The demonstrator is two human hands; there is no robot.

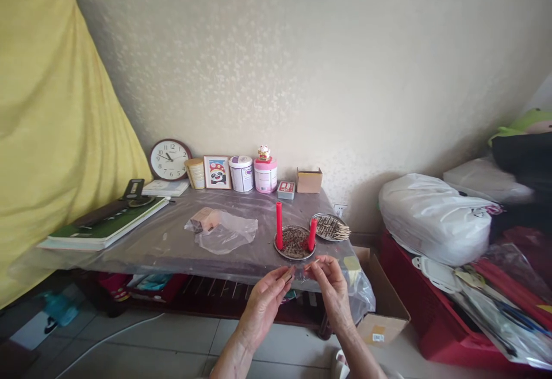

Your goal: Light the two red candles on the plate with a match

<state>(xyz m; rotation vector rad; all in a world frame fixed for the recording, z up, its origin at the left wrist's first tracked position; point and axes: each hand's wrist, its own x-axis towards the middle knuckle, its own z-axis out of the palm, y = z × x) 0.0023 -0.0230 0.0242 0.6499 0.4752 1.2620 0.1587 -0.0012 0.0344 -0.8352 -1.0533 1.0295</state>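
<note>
Matchbox, small and brownish [287,277], sits pinched in the left hand [265,301], fingers closed on it, just off the table's near edge at about 6 o'clock from the round metal dish [295,251]. Right hand [331,287] is closed in a pinch on a thin pale matchstick [311,264], tip angled toward the box, hands nearly touching, which looks like striking position; too small to confirm the match head. Head view only. Two red wax candles [279,225] stand upright in the dish's dark filling at 9 and 3 o'clock, likely bedded there to stay vertical. Second metal dish of thin sticks [330,227] is just beside it at 2 o'clock, within reach. Clear plastic sheet covers the low table [172,241]. Crumpled clear plastic bag [224,230] lies at 9 o'clock, well apart. Round wall clock [169,159] leans on the wall at 11 o'clock.
</note>
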